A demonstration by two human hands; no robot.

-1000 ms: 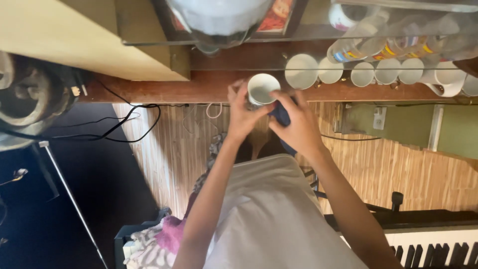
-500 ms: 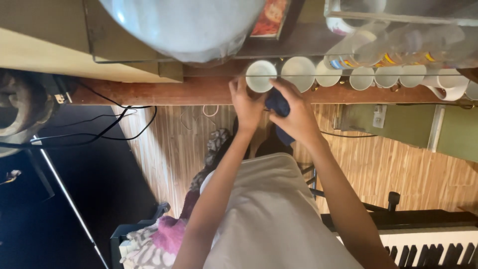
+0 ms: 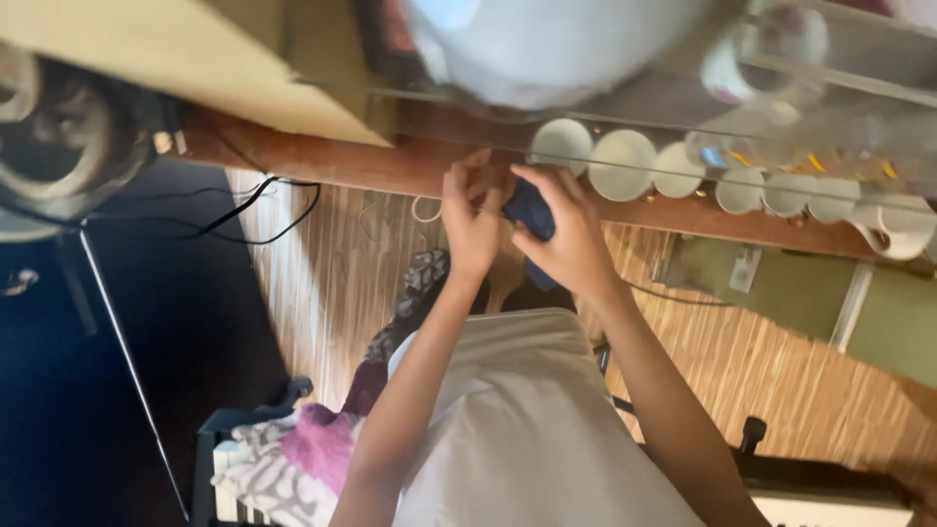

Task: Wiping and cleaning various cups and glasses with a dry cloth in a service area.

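Both arms reach up from the bottom of the view to the front edge of a brown wooden shelf (image 3: 322,161). The right hand (image 3: 566,239) has its grip closed around a dark blue cloth (image 3: 530,210), the fingers curled over it and the thumb under, pressing the bunched cloth against the shelf edge just below the cups. The left hand (image 3: 471,220) sits just beside it, touching or nearly touching the cloth; its fingers are half bent with the tips up against the shelf front, and whether its grip encloses anything cannot be told from this angle. On the shelf a row of white cups (image 3: 625,164) runs to the right, their open mouths facing the camera; at least 6 are visible, the nearest one (image 3: 561,144) just above the hands, and a white jug or larger mug (image 3: 893,226) ends the row at the far right. A glass pane or clear shelf lies over the cups and blurs what stands behind them. A large pale blurred round object (image 3: 547,44) fills the top centre, too out of focus to identify. Black cables (image 3: 259,210) hang from the shelf on the left, near a round dark device (image 3: 59,146). Behind the arms is a wall of tan reed or bamboo matting (image 3: 332,273). Below the hands lies a white cloth-covered surface (image 3: 527,429), with pink and patterned fabric (image 3: 312,454) heaped at its left.
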